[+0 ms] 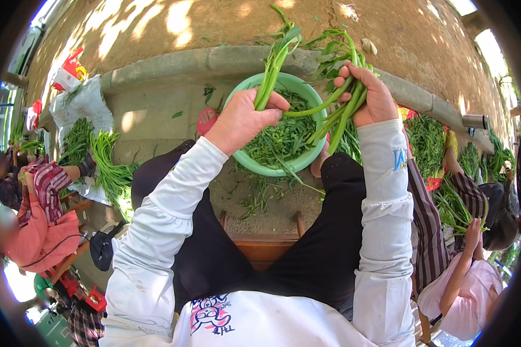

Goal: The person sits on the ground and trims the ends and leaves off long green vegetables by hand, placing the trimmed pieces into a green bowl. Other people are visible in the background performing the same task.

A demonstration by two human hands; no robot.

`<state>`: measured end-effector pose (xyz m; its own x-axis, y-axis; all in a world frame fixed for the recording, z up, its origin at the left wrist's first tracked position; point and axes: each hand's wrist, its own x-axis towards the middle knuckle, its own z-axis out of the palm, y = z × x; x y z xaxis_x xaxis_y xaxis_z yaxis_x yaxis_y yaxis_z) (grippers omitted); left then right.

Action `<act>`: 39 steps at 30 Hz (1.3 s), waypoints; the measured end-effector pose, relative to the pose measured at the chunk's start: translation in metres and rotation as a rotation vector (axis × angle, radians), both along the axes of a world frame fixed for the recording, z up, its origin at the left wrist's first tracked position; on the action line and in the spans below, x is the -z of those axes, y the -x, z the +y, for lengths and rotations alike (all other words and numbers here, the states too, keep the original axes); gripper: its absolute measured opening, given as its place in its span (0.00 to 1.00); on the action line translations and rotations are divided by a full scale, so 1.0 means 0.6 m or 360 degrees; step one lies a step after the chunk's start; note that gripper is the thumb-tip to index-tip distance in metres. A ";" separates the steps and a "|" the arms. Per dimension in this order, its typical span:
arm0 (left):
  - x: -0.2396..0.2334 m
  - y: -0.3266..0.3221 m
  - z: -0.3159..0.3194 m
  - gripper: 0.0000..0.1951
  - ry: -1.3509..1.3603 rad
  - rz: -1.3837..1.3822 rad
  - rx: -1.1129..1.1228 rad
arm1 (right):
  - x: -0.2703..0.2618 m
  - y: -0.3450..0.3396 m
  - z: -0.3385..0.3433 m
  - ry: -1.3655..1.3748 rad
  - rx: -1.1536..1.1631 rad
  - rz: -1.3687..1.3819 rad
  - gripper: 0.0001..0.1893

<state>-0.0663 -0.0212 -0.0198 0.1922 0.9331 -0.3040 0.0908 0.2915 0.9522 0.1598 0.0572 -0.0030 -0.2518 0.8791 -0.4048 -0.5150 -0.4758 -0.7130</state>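
Note:
My left hand [245,119] grips a small bundle of leafy green stems [274,71], likely water spinach, with the tips pointing away from me. Another bundle of stems [341,119] is in my right hand [371,93], its leaves bent over at the top and cut ends hanging down. One long stem [310,112] stretches from my right hand's bundle to the fingertips of my left. Below both hands, on the ground between my legs, stands a light green plastic basin [260,168]. Cut leaves and short stem pieces [282,145] fill much of it.
A low concrete curb [165,66] runs beyond the basin. Piles of greens lie left [106,162] and right [425,143]. People sit close on both sides, one in a coral top [47,236], one in pink [464,290]. A metal cup [473,121] lies near the curb.

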 end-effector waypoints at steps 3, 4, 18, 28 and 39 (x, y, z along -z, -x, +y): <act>0.001 -0.003 0.000 0.07 -0.0002 0.0012 0.0044 | 0.003 -0.003 0.002 -0.0014 0.0008 -0.0029 0.08; 0.000 -0.005 0.000 0.07 0.0004 0.0019 0.0045 | 0.003 -0.002 0.002 -0.0012 0.0021 -0.0047 0.08; 0.009 0.011 0.006 0.05 0.0436 -0.0402 -0.0408 | -0.003 0.017 -0.006 -0.0049 0.0012 -0.0051 0.08; 0.028 0.022 0.018 0.07 0.0626 -0.1029 -0.0728 | -0.002 0.022 -0.010 -0.0131 -0.0018 0.0152 0.08; 0.019 0.041 0.019 0.10 0.0473 -0.0621 -0.0701 | -0.014 -0.004 0.002 -0.0300 0.0323 0.0534 0.06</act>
